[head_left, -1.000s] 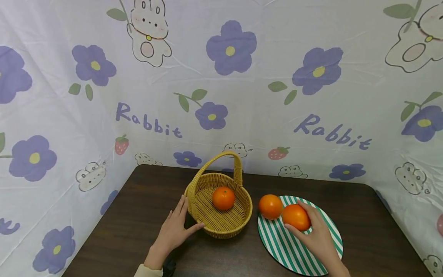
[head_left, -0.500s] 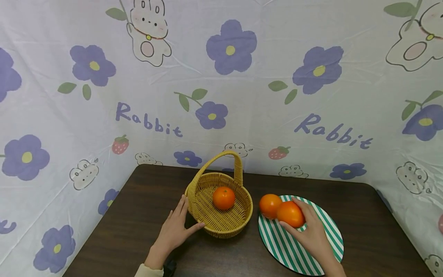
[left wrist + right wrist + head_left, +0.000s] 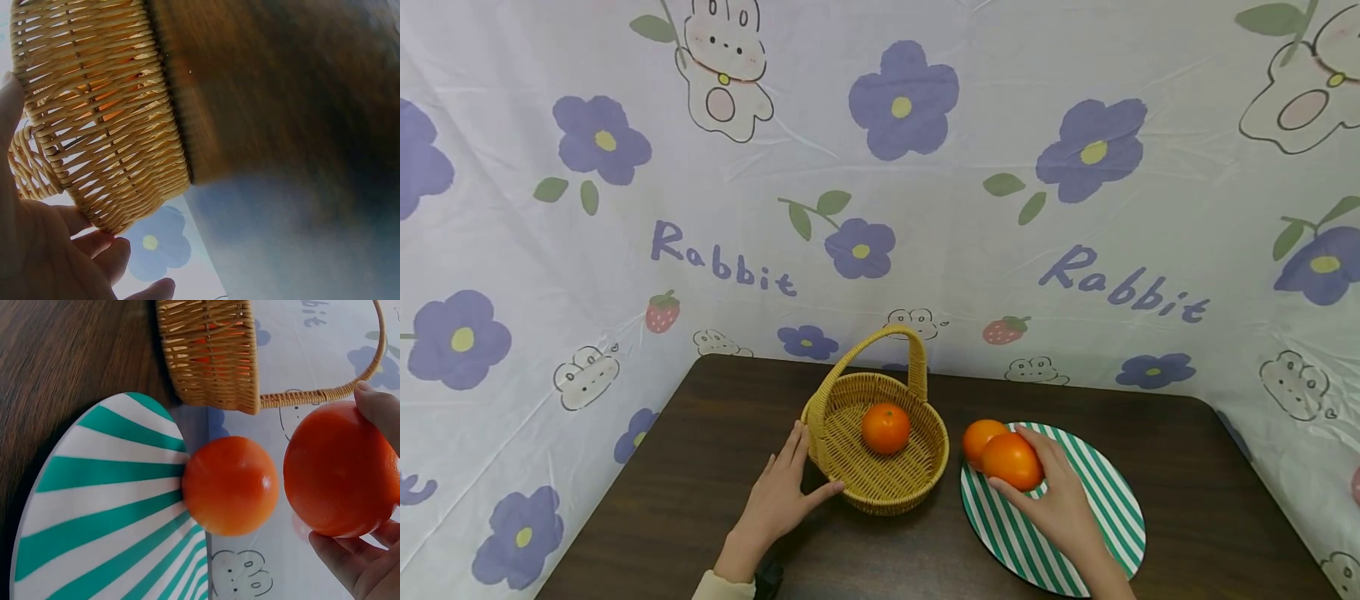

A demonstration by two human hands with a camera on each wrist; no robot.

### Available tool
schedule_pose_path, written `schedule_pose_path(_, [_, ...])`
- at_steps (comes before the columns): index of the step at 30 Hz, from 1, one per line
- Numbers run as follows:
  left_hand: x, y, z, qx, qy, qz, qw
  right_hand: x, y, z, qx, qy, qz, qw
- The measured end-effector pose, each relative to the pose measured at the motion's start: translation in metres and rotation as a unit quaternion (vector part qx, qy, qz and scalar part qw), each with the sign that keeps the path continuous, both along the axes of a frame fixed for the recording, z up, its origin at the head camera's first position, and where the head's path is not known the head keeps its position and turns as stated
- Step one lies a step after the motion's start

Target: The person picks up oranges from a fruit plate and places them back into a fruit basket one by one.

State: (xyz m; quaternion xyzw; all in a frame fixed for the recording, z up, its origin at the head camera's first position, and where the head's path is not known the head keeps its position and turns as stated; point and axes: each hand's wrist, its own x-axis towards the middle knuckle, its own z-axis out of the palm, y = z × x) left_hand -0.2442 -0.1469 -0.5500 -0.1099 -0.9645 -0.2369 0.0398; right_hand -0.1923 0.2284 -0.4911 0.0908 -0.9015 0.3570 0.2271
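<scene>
My right hand (image 3: 1060, 504) holds an orange (image 3: 1013, 462) between thumb and fingers. In the right wrist view this held orange (image 3: 340, 470) is raised clear of the green-and-white striped plate (image 3: 106, 500). A second orange (image 3: 230, 486) rests on the plate, near its edge; from the head it is partly covered by the held one. My left hand (image 3: 778, 500) lies against the near left side of a yellow wicker basket (image 3: 887, 492), thumb and fingers spread along its wall. One more orange (image 3: 886, 428) sits inside the basket.
Basket and plate (image 3: 1075, 542) stand side by side on a dark wooden table (image 3: 722, 417). The basket's tall arched handle (image 3: 916, 367) rises over its rim. Behind the table hangs a white cloth (image 3: 955, 242) printed with flowers and rabbits.
My right hand has moved left with its orange, towards the basket, and now overlaps the other orange on the plate more. My left hand and the basket have kept their place.
</scene>
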Motion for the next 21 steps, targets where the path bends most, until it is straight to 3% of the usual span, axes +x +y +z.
schedule_pose_path(21, [0.001,0.001,0.001,0.003,0.0,-0.001,1.0,-0.004,-0.016,0.002,-0.011,-0.016,0.031,0.999])
